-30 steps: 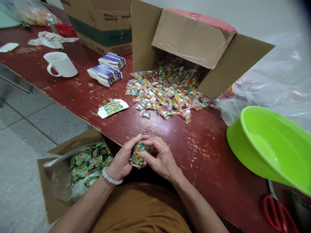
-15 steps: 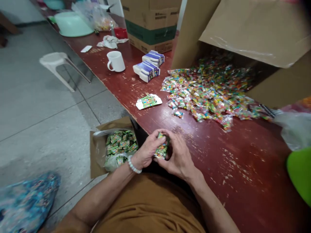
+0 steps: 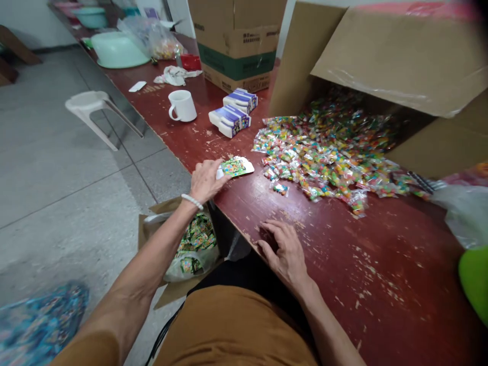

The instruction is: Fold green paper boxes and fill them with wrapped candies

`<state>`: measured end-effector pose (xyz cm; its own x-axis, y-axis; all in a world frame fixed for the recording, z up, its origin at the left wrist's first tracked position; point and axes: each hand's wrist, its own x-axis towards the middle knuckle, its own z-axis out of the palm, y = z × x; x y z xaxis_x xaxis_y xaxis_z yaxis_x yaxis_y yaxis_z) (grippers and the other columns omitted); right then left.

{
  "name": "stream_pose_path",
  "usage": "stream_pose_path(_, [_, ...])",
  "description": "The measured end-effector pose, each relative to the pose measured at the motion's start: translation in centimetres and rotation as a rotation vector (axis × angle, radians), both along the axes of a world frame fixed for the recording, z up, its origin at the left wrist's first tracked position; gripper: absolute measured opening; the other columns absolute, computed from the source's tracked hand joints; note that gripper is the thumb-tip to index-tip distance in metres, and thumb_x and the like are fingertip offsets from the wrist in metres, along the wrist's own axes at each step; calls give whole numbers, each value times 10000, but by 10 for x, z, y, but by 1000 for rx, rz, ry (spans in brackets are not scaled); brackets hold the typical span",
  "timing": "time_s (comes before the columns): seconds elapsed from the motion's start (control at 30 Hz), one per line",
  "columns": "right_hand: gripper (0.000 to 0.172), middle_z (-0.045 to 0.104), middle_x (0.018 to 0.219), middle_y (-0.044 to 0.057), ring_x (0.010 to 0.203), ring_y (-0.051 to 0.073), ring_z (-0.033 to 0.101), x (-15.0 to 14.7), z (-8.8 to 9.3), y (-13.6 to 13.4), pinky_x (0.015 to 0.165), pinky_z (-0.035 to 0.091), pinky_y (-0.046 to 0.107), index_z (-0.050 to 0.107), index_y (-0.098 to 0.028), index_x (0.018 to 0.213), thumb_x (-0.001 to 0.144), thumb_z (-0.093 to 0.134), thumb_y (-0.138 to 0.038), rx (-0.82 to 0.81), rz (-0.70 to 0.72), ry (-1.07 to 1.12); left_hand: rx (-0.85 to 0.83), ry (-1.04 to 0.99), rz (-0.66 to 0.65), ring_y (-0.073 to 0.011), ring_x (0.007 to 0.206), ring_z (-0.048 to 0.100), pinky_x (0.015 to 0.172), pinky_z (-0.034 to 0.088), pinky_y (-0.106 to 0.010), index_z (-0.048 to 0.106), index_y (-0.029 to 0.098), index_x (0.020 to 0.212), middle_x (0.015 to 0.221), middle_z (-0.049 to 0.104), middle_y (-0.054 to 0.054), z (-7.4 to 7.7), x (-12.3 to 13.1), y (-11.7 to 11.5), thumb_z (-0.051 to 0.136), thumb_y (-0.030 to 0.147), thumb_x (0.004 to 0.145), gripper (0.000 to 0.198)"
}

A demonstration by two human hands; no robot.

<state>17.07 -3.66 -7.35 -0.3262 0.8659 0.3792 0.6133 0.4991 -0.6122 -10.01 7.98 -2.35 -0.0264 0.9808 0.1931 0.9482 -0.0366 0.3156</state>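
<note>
My left hand (image 3: 208, 180) has its fingers and thumb around the near left end of a flattened green printed carton (image 3: 234, 166) with white flaps, which lies on the red table. Part of the carton is covered by the fingers. My right hand (image 3: 284, 249) rests at the table's front edge, fingers loosely curved and apart, holding nothing. Below my left forearm, an open cardboard box (image 3: 147, 231) with a plastic liner holds many small green packs (image 3: 198, 236). A pile of small clear bags of colourful candy (image 3: 305, 157) spreads over the table beyond my hands.
A large carton lying on its side (image 3: 381, 56) spills the candy bags. Blue-and-white flat cartons (image 3: 231, 119), a white mug (image 3: 183, 107) and a tall cardboard box (image 3: 238, 51) stand farther back. A white stool (image 3: 91, 101) is on the floor at left, a bright green object (image 3: 475, 284) at right.
My hands have parted, and the green pack they held together is gone from them. My left hand has moved forward and left onto the flattened carton; my right hand has opened at the table edge.
</note>
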Motion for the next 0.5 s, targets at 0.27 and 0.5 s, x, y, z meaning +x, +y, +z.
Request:
stream_pose_path(0.27, [293,681,1158,109,1069,258,600,-2,2,1,935,498,426,653,-200,1162,873,628,-159,-7,-16,76,-192,162,37,-367,1143,495,871,440,-448,603,271,1291,1258,546,-146,0,14,43,656,624,807,601])
stream_pose_path(0.5, [296,695,1128,99,1049,257,620,-4,4,1,936,495,436,654,-223,1153,860,629,-184,-145,-58,263,15,81,88,-348,1155,500,884,442,-441,531,203,1243,1236,544,-146,14,35,9,705,526,773,597])
